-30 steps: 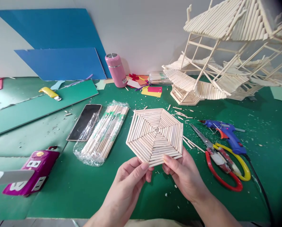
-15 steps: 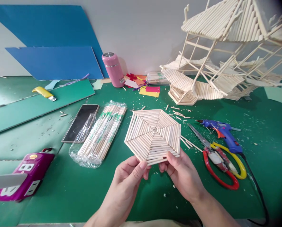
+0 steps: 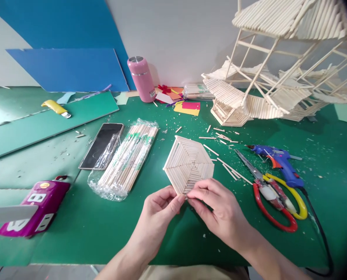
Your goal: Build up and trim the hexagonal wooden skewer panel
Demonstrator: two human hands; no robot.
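Note:
A hexagonal panel of thin wooden sticks (image 3: 187, 163), laid in rings around a centre, is held above the green table, tilted. My left hand (image 3: 161, 214) pinches its near corner between thumb and fingers. At that same corner my right hand (image 3: 215, 206) has its thumb and fingertips on the near edge, the fingers partly covering the sticks. To the right lie scissors (image 3: 266, 190) with red and yellow handles and a blue glue gun (image 3: 278, 159) on a black cord. Cut stick pieces (image 3: 228, 167) are scattered beyond the panel.
A plastic-wrapped bundle of sticks (image 3: 129, 159) overlaps a phone (image 3: 103, 144) on the left. A purple power strip (image 3: 36, 208) and a yellow cutter (image 3: 55, 108) lie further left. At the back stand a pink bottle (image 3: 142, 79) and a large stick building model (image 3: 263, 77).
The panel has turned and tilted in my hands. My right hand has shifted left from the panel's right side to the near corner, close to my left fingertips.

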